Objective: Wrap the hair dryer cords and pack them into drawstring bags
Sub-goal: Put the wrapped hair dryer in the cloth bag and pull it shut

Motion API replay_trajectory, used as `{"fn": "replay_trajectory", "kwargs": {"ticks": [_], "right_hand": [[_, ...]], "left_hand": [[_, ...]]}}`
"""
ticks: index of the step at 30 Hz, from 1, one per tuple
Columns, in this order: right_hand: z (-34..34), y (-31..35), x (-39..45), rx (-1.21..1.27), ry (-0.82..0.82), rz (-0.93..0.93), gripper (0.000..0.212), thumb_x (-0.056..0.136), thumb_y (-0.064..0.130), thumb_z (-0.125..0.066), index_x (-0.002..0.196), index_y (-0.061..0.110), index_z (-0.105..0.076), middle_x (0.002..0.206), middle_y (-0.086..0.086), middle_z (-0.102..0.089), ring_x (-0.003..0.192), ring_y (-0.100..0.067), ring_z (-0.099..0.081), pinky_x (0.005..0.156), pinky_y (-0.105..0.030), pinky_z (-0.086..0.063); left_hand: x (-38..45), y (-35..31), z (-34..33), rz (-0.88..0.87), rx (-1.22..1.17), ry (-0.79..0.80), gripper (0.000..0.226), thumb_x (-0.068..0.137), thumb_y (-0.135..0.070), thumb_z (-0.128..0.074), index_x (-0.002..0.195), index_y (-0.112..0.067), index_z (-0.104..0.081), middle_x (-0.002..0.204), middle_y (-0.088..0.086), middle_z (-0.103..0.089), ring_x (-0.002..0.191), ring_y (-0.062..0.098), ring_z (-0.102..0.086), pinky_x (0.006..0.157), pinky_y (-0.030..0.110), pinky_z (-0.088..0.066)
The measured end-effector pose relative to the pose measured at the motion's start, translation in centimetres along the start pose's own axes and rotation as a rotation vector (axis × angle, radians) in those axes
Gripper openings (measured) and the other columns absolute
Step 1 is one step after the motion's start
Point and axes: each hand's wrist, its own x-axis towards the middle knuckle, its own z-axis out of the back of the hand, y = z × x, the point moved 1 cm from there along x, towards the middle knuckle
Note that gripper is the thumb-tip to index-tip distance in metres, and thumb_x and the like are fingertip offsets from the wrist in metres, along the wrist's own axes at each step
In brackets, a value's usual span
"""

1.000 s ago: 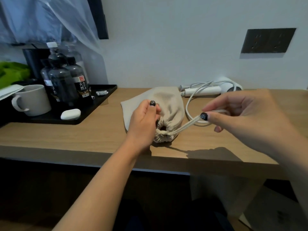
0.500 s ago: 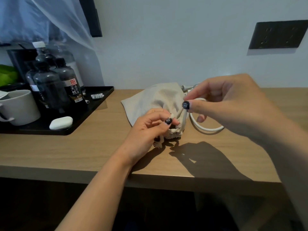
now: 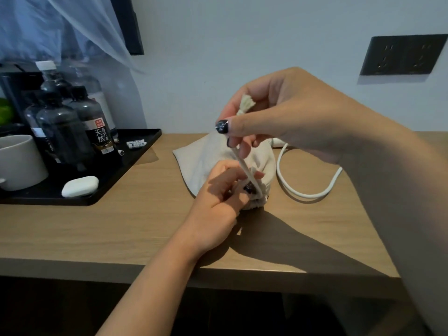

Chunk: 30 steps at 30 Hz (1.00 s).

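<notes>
Wooden counter set against the wall; black tray at its left end, near the back edge; cream drawstring bag lying mid-counter, cinched mouth toward the front edge; white cord looped just right of the bag, running toward the back edge, possibly from a dryer hidden there.

Beige bag; white cord; black tray; wood-grain table.
</notes>
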Motion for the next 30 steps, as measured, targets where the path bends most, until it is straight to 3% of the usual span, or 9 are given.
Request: {"fn": "replay_trajectory", "kwargs": {"ticks": [4,6,8,12,15,18,21,25,30], "right_hand": [[-1.1,0.0,1.9,0.006,0.119,-0.047,0.006,0.085,0.004,-0.068,0.090,0.001,-0.070,0.072,-0.011,-0.071,0.063,-0.018,-0.068,0.066,-0.030,-0.049],[-1.4,-0.6,3.3,0.069,0.110,-0.112,0.006,0.086,0.001,-0.065,0.090,0.001,-0.068,0.071,-0.010,-0.071,0.064,-0.018,-0.069,0.066,-0.028,-0.050],[-1.8,-1.8,4.6,0.164,0.086,-0.192,0.007,0.087,-0.002,-0.061,0.092,-0.001,-0.065,0.069,-0.010,-0.070,0.064,-0.017,-0.068,0.062,-0.024,-0.050],[-2.0,-5.3,5.2,0.354,-0.005,-0.332,0.009,0.089,-0.003,-0.056,0.095,-0.001,-0.063,0.072,-0.013,-0.070,0.069,-0.021,-0.067,0.057,-0.024,-0.051],[-1.4,-7.1,3.8,0.514,-0.022,-0.305,0.017,0.089,-0.007,-0.053,0.104,-0.002,-0.060,0.089,-0.019,-0.072,0.077,-0.023,-0.070,0.060,-0.027,-0.056],[-0.5,-8.7,2.2,0.669,0.004,-0.276,0.032,0.088,-0.012,-0.048,0.118,-0.003,-0.056,0.105,-0.023,-0.070,0.084,-0.027,-0.071,0.071,-0.029,-0.058],[0.3,-10.2,1.3,0.633,-0.028,-0.283,0.033,0.088,-0.012,-0.048,0.119,-0.004,-0.056,0.101,-0.022,-0.072,0.076,-0.023,-0.070,0.071,-0.026,-0.058],[1.0,-11.3,0.5,0.519,-0.098,-0.241,0.025,0.087,-0.013,-0.052,0.106,-0.002,-0.064,0.091,-0.018,-0.073,0.077,-0.023,-0.070,0.068,-0.024,-0.059],[-0.3,-12.1,0.3,0.349,-0.108,-0.149,0.023,0.085,-0.011,-0.059,0.091,0.008,-0.071,0.086,-0.009,-0.074,0.082,-0.017,-0.069,0.069,-0.021,-0.056]], "left_hand": [[-0.1,0.3,-0.1,0.029,0.013,-0.035,0.023,0.086,-0.033,-0.059,0.107,-0.041,-0.065,0.122,-0.005,-0.059,0.112,0.007,-0.055,0.091,0.025,-0.046],[0.1,0.4,-0.2,0.061,-0.033,-0.029,0.018,0.093,-0.029,-0.057,0.108,-0.037,-0.065,0.117,-0.010,-0.063,0.111,0.002,-0.057,0.093,0.026,-0.046],[0.3,0.4,-0.2,0.033,-0.015,-0.039,0.020,0.096,-0.027,-0.051,0.103,-0.033,-0.069,0.104,-0.015,-0.067,0.099,-0.001,-0.060,0.084,0.024,-0.049],[0.5,0.6,-0.2,-0.079,0.038,-0.112,0.023,0.094,-0.027,-0.050,0.091,-0.024,-0.072,0.107,-0.007,-0.053,0.101,-0.001,-0.054,0.082,0.015,-0.047],[0.6,0.4,-0.1,-0.071,0.014,-0.137,0.025,0.099,-0.012,-0.049,0.089,-0.015,-0.072,0.103,-0.005,-0.051,0.090,-0.005,-0.054,0.075,0.011,-0.046],[0.7,0.4,0.0,-0.083,-0.001,-0.161,0.023,0.097,-0.021,-0.053,0.092,-0.014,-0.075,0.108,-0.001,-0.053,0.098,0.000,-0.056,0.081,0.016,-0.050],[0.7,0.7,0.2,-0.092,0.036,-0.287,0.024,0.088,-0.033,-0.060,0.092,-0.017,-0.077,0.106,0.002,-0.058,0.099,0.007,-0.058,0.082,0.026,-0.054],[1.2,1.0,1.3,-0.092,0.058,-0.475,0.005,0.081,-0.011,-0.075,0.085,-0.011,-0.078,0.094,0.003,-0.066,0.088,0.012,-0.065,0.076,0.039,-0.058],[2.7,0.4,2.9,-0.092,-0.024,-0.476,0.018,0.072,-0.024,-0.074,0.083,-0.010,-0.075,0.090,0.011,-0.071,0.082,0.029,-0.070,0.072,0.039,-0.059]]}}
